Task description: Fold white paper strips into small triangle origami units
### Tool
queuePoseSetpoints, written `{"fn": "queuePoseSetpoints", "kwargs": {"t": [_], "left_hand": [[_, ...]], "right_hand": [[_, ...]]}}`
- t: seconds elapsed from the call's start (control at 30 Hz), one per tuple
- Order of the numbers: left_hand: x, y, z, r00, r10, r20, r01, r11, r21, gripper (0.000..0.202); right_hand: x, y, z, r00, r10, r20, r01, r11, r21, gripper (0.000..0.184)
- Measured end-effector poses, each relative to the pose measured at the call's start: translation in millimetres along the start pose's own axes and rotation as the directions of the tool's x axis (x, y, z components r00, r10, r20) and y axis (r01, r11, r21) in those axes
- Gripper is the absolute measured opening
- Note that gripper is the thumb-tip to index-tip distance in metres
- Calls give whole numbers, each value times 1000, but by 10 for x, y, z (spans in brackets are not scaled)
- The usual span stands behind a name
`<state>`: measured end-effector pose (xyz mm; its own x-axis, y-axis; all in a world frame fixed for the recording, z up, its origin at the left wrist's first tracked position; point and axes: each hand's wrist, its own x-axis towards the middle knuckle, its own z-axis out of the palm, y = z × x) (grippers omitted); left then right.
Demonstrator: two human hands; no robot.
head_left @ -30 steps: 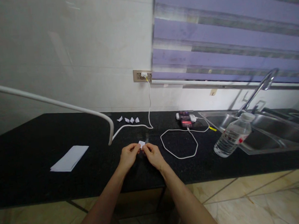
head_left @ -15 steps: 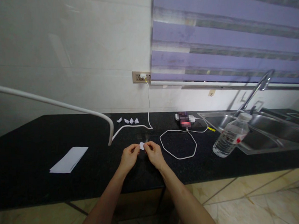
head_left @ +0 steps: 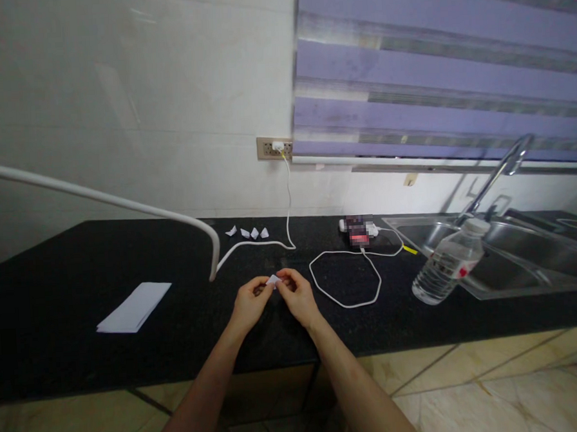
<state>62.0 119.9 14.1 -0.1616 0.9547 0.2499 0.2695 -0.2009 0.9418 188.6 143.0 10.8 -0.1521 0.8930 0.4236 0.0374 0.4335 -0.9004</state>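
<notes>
Between the fingertips of both hands is a small folded piece of white paper [head_left: 273,280], held over the black counter. My left hand [head_left: 249,303] pinches its left side, and my right hand [head_left: 297,298] pinches its right side. The fingers cover part of the piece, so its full shape is hidden. Beyond my hands, several small folded paper pieces [head_left: 254,233] lie in a row near the wall. A stack of white paper sheets [head_left: 135,308] rests on the counter to the left.
A white cable [head_left: 347,306] loops to the right of my hands, by a device [head_left: 359,231] blurred out. A water bottle [head_left: 450,264] stands before the steel sink [head_left: 508,291]. A thick white cable or rod [head_left: 123,202] crosses the left side.
The thumbs have come over the small paper and the index fingers have shifted behind it, so its angle has changed. Everything else stays put apart from a slight camera shift.
</notes>
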Motion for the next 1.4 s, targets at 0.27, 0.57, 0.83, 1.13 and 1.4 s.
{"fn": "queuePoseSetpoints", "kwargs": {"t": [0.27,0.57,0.83,1.13,1.4], "left_hand": [[-7,2,-3,999,-40,29,41,998,-52,27],[-2,45,-27,992,-120,36,123,984,-132,28],[-8,63,-27,988,-143,53,150,973,-175,28],[-16,110,-6,986,-161,50,167,972,-165,21],[-1,36,-22,992,-126,21,127,989,-75,24]], "right_hand": [[-5,-45,-7,1000,9,23,-10,1000,20,9],[-6,-26,-17,1000,7,26,-7,1000,12,14],[-10,-35,-19,998,55,21,-56,997,55,14],[-2,-29,-26,998,-50,26,51,998,-30,15],[-15,-21,-21,985,-166,49,172,967,-190,24]]}}
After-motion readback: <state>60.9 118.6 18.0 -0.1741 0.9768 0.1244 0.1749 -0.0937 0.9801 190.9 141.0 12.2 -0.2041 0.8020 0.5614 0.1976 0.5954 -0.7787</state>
